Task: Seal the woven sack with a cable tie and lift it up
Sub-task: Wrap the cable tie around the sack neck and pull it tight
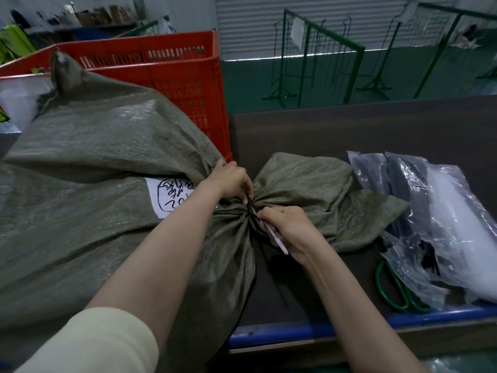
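Dark table (pixel 309 125) bears the woven sack (pixel 94 170); left hand (pixel 231 181) grips its gathered neck; right hand (pixel 290 227) pinches the cable tie (pixel 252 207).

My dark counter (pixel 349 130) has a blue front edge (pixel 295 329). Behind it stands a red crate (pixel 174 76). Beyond, green wire racks (pixel 322 63) stand on a green floor (pixel 242 82) before a grey shutter wall (pixel 269 17).

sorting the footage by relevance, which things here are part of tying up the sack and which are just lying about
In the job:
- woven sack, neck gathered
- black cable tie at the neck
- left hand, pinching the tie
- right hand, in a closed grip on a thin pale strip

Lying about:
- red crate
- green-handled scissors
- plastic bags
- green wire racks
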